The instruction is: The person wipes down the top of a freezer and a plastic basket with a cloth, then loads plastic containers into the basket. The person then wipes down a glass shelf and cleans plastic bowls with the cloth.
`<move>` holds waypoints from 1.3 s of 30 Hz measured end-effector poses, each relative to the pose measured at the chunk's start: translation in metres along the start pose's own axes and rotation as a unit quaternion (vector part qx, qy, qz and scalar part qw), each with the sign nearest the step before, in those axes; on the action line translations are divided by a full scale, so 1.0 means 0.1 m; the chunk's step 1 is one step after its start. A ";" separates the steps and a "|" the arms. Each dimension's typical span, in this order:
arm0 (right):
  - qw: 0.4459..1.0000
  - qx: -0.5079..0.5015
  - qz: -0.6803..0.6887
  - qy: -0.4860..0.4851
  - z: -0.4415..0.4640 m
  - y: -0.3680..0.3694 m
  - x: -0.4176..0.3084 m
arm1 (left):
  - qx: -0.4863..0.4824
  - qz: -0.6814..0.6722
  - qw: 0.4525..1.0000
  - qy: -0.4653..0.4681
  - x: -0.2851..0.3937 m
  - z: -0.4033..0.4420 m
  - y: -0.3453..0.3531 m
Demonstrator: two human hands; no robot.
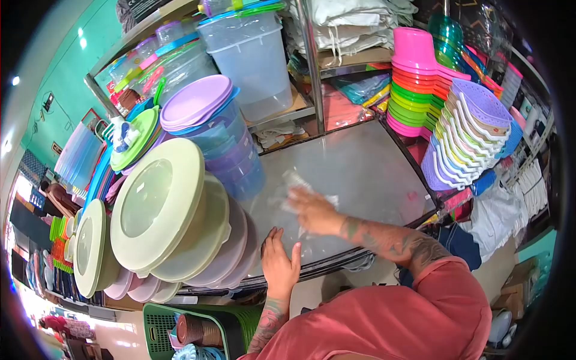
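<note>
My right hand (314,210) grasps a crumpled whitish cloth (293,179) on the grey tabletop (366,162). My left hand (280,263), released, is at its near edge.

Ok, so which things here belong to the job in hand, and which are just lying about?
In use, it seems:
- crumpled whitish cloth or wrap, at the right hand
- grey tabletop

Just standing about:
- cream lidded tub
- stacked mugs
- stacked baskets
- green crate

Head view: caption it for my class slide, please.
Right hand on crumpled whitish material, left hand near lidded tubs, at a grey tabletop.
</note>
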State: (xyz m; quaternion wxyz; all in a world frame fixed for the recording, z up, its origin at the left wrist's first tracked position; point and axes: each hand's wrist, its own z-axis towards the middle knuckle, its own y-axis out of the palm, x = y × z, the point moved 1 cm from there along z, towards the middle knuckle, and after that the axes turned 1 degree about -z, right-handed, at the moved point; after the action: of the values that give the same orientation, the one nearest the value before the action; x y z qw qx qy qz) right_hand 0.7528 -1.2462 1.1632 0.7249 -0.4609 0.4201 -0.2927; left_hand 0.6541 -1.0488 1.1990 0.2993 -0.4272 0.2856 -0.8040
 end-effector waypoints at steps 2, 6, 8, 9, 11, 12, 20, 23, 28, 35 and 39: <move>0.995 0.089 -0.041 0.019 0.05 0.04 0.72 | 0.002 0.016 1.000 0.000 0.00 0.01 0.01; 0.963 0.203 -0.059 0.170 0.35 -0.20 1.59 | 0.009 0.042 0.999 0.003 0.03 0.03 0.02; 0.952 0.222 -0.031 0.206 0.56 -0.21 1.71 | 0.014 0.052 0.999 0.003 0.05 0.05 0.03; 0.956 0.224 -0.013 0.186 0.76 -0.10 1.71 | 0.013 0.053 0.999 0.002 0.05 0.05 0.03; 0.947 0.284 0.048 0.141 1.17 0.10 1.56 | 0.012 0.056 0.998 0.002 0.06 0.06 0.03; 0.933 0.292 0.162 0.133 1.41 0.28 1.43 | 0.010 0.058 0.998 -0.001 0.06 0.05 0.04; 0.990 0.131 -0.001 0.042 1.88 0.29 0.45 | 0.009 0.061 0.998 0.007 0.02 0.05 0.07; 0.989 0.141 0.004 0.034 1.78 0.30 0.72 | 0.003 0.057 0.998 0.007 0.00 0.03 0.07; 0.984 0.168 -0.055 0.030 1.22 -0.01 1.49 | 0.006 0.051 0.999 0.004 0.00 0.03 0.06; 0.957 0.225 -0.055 0.174 0.58 -0.55 2.22 | 0.022 0.065 0.997 -0.026 0.06 0.07 0.08; 0.937 0.265 -0.129 0.187 0.90 -0.21 2.05 | 0.018 0.071 0.997 -0.027 0.07 0.06 0.12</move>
State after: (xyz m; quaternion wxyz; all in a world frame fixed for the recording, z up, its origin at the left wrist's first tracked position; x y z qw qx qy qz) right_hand 0.9288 -1.3833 1.1328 0.6846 -0.2395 0.3927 -0.5654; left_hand 0.6593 -1.0636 1.1969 0.3706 -0.4221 0.2921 -0.7740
